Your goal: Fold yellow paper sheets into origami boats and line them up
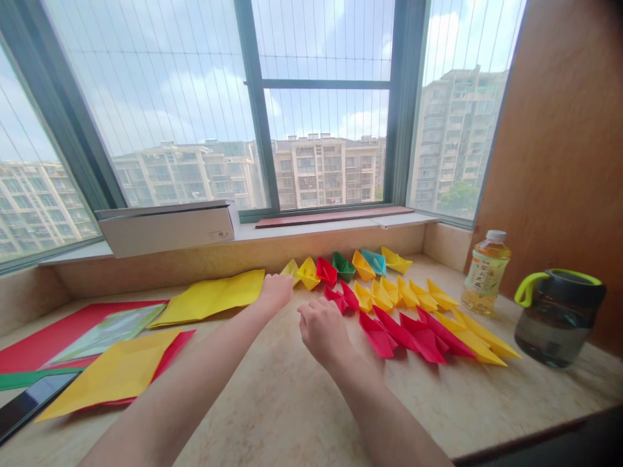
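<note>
A person's left hand [277,290] curls against a pale yellow paper boat [291,268] at the left end of the mixed-colour back row, fingertips hidden, so whether it grips cannot be told; the right hand [324,329], half-curled, shows no paper beside a red folded piece [343,298]. Crisp, sharp-pointed folds [422,337] line the mottled desk [272,395], apparently sorted by colour, with flat yellow sheets [214,295] seemingly kept apart at left
</note>
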The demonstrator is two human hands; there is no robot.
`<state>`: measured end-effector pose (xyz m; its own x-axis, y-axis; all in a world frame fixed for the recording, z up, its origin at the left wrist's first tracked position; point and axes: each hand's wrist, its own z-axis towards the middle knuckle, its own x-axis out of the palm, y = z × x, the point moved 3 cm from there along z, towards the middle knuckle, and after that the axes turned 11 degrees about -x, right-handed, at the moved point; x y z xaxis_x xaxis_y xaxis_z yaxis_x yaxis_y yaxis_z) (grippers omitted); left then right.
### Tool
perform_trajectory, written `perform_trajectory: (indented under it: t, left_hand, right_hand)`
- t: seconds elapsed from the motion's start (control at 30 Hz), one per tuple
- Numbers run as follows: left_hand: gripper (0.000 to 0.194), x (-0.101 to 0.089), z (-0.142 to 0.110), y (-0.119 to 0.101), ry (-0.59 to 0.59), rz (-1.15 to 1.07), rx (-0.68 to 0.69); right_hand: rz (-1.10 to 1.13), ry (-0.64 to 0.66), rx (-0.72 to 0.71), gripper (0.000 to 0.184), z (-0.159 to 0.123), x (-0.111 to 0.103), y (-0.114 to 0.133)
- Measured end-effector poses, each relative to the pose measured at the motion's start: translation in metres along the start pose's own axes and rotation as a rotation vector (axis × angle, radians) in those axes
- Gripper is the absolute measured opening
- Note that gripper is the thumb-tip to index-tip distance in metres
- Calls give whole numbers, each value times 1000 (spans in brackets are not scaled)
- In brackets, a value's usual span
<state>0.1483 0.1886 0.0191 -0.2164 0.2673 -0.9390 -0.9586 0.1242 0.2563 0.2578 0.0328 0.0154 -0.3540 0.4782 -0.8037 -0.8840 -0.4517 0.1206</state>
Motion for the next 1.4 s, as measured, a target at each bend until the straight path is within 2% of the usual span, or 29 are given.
perform_trajectory:
  t: [0.17,0.3,0.47,0.63,0.8,0.93,1.03,1.1,1.17,1.23,1.33,1.4]
  left_hand:
    - [25,0,-3,1,-59,-34,12]
    - [35,-11,-7,-1,-176,-96,87]
    - [49,-15,-10,-26,-212,-159,338]
    - [48,-4,-7,-45,-193,-195,378]
    - [43,0,-6,-37,-208,-205,362]
    - [48,-13,-11,-18,-246,-208,379]
    - [45,-27,-24,15,-277,-203,375]
    - [39,-34,-41,52,-291,-194,368]
    - [35,-34,-65,99,-279,-153,336]
    - [36,-25,-92,153,-203,-115,254]
    - [45,1,-135,234,-26,-185,145]
    - [51,18,-160,279,35,-205,37]
  right_hand:
    - [19,10,11,17,0,-1,-1]
    - [20,5,16,17,0,-2,-1]
    - [6,15,12,19,0,-1,-2]
    - [-7,20,15,19,-1,-1,-4]
    - [3,17,15,20,-1,-1,-7]
    - [9,10,32,23,-2,-3,-9]
    - [28,6,55,26,-5,-4,-13]
    - [48,-4,68,26,-7,-3,-16]
    - [61,-15,76,26,-9,-2,-21]
    - [63,-25,88,26,-9,1,-26]
    - [96,-44,95,26,-10,3,-30]
    - [136,-57,91,26,-10,4,-31]
